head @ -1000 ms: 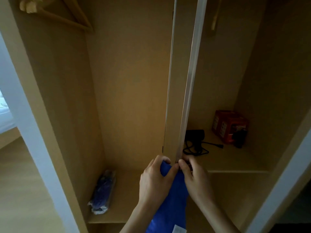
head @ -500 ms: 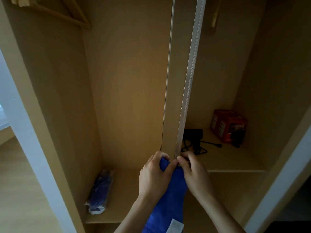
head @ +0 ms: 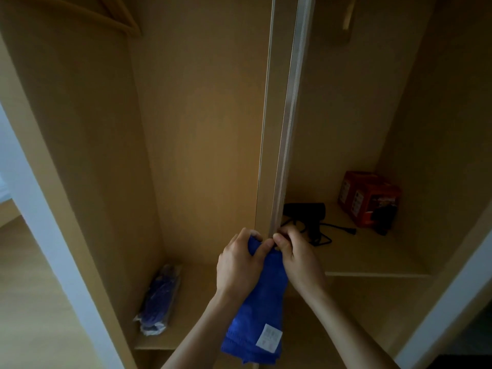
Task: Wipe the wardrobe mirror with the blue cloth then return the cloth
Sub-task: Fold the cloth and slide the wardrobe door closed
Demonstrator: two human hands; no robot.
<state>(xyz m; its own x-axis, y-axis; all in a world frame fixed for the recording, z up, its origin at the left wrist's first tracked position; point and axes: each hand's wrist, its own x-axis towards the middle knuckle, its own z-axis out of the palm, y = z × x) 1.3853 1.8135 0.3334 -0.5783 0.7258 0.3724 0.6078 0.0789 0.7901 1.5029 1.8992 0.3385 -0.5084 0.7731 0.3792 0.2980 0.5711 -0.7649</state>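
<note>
As left hand (head: 239, 265) and right hand (head: 298, 259) meet at the metal-stripped edge of the tall wooden wardrobe panel (head: 266, 129), both pinch the hanging blue towelling cloth (head: 262, 310); open compartments (head: 202, 155) flank the panel.

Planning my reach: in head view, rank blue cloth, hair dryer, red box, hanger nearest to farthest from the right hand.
1. blue cloth, in right hand
2. hair dryer, shelf behind
3. red box, right rear
4. hanger, top left
</note>
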